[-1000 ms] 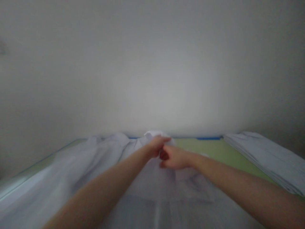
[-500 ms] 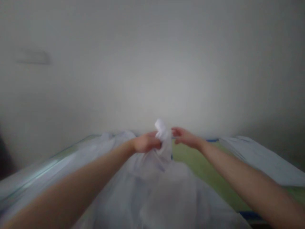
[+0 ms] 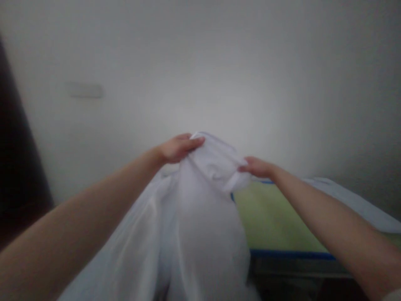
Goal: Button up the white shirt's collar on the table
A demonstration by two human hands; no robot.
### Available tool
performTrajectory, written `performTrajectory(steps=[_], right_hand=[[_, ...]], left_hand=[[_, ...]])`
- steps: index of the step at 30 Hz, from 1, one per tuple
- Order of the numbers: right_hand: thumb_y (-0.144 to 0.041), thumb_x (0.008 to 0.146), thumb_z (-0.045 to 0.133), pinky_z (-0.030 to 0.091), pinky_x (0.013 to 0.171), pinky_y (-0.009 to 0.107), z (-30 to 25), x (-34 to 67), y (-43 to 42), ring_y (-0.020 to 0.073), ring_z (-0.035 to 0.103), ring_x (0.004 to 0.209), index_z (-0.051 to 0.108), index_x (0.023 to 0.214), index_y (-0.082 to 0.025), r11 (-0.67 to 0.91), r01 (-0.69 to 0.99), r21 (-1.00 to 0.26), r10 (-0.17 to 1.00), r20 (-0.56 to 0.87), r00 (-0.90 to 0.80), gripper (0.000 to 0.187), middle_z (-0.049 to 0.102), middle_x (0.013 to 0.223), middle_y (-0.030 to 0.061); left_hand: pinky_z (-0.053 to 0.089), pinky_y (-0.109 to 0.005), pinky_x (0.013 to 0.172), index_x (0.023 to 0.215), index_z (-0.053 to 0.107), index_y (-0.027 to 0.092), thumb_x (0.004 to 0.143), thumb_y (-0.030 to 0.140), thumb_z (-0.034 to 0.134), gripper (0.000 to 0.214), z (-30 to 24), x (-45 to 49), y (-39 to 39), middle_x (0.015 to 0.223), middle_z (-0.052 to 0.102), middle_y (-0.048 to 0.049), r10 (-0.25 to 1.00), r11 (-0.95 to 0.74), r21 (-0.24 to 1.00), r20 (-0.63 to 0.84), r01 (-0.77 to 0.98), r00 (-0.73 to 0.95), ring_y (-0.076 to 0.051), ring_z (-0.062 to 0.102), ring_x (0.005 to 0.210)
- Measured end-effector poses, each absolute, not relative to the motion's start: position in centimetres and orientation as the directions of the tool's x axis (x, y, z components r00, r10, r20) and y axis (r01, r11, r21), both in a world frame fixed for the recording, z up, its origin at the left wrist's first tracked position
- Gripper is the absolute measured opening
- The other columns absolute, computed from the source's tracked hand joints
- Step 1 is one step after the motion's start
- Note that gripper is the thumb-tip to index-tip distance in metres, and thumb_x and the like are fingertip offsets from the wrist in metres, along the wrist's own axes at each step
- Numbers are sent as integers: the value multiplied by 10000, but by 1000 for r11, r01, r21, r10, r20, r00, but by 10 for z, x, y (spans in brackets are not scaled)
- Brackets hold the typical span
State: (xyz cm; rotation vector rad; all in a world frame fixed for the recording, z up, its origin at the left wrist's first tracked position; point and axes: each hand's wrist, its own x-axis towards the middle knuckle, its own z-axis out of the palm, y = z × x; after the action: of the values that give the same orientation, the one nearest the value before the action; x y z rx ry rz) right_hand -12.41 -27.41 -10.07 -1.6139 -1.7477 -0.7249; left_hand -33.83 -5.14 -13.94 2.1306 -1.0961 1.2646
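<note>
A large white cloth point(image 3: 209, 225), perhaps a bed sheet, hangs in folds from both hands. My left hand point(image 3: 181, 147) pinches its upper edge between thumb and fingers, near the middle of the view. To the right and slightly lower, my right hand point(image 3: 257, 166) is closed on another part of the same edge. Between the hands the fabric is stretched, with a few creases. The cloth's lower part spreads down and to the left, out of the bottom of the view. It hides much of the surface behind it.
Behind the cloth lies a green mat point(image 3: 282, 219) with a blue border, on a bed-like frame. White fabric point(image 3: 354, 200) lies at its right end. A grey wall point(image 3: 219, 75) rises behind, with a pale rectangular fitting point(image 3: 84, 90). Something dark point(image 3: 19, 146) stands at far left.
My right hand, apart from the cloth before, now grips its edge. Both hands hold the cloth higher and more spread out. The view has shifted slightly left.
</note>
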Motion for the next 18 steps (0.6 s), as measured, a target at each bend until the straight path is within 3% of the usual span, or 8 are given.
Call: performTrajectory(steps=[3, 5, 9, 12, 15, 18], right_hand=[[-260, 624, 701, 504, 733, 291, -100, -164, -326, 196, 625, 830, 624, 976, -136, -13, 999, -33, 566, 824, 34, 381, 663, 997, 84], [-247, 603, 725, 511, 723, 291, -104, -190, -351, 194, 629, 830, 619, 985, -149, -64, 997, -47, 583, 809, 76, 408, 663, 996, 81], [-156, 508, 774, 525, 694, 297, -124, -221, -374, 186, 640, 778, 631, 968, -151, -143, 980, -138, 648, 735, 198, 481, 680, 897, 66], [-104, 462, 785, 529, 663, 299, -141, -227, -376, 193, 646, 742, 647, 906, -126, -218, 954, -205, 631, 717, 298, 465, 685, 837, 79], [-98, 460, 782, 528, 648, 299, -150, -228, -377, 200, 649, 762, 645, 880, -116, -322, 912, -253, 621, 671, 406, 442, 687, 832, 87], [-71, 431, 789, 528, 629, 320, -148, -234, -388, 224, 652, 782, 639, 832, -89, -400, 867, -296, 513, 712, 480, 428, 684, 814, 100]], left_hand=[[490, -325, 634, 728, 658, 125, 659, 481, 654, 362, -130, -364, -54, 670, 648, -88, -280, -773, -98, 939, -627, 200, -210, 618, 649], [483, -303, 620, 754, 668, 139, 648, 470, 663, 347, -123, -376, -56, 669, 649, -72, -266, -848, -164, 954, -504, 137, -194, 611, 641], [468, -278, 638, 871, 652, 150, 720, 434, 585, 329, -115, -389, -66, 745, 649, -67, -355, -847, -301, 934, -437, 45, -162, 599, 678], [451, -266, 660, 934, 629, 149, 750, 394, 543, 318, -118, -394, -82, 781, 637, -63, -400, -824, -371, 916, -428, -22, -146, 583, 698], [428, -254, 673, 944, 622, 151, 761, 387, 512, 318, -124, -405, -100, 768, 622, -40, -429, -842, -438, 898, -313, -103, -144, 564, 712], [394, -246, 696, 873, 629, 145, 767, 397, 488, 307, -128, -421, -116, 738, 602, -17, -455, -866, -483, 868, -126, -196, -154, 540, 753]])
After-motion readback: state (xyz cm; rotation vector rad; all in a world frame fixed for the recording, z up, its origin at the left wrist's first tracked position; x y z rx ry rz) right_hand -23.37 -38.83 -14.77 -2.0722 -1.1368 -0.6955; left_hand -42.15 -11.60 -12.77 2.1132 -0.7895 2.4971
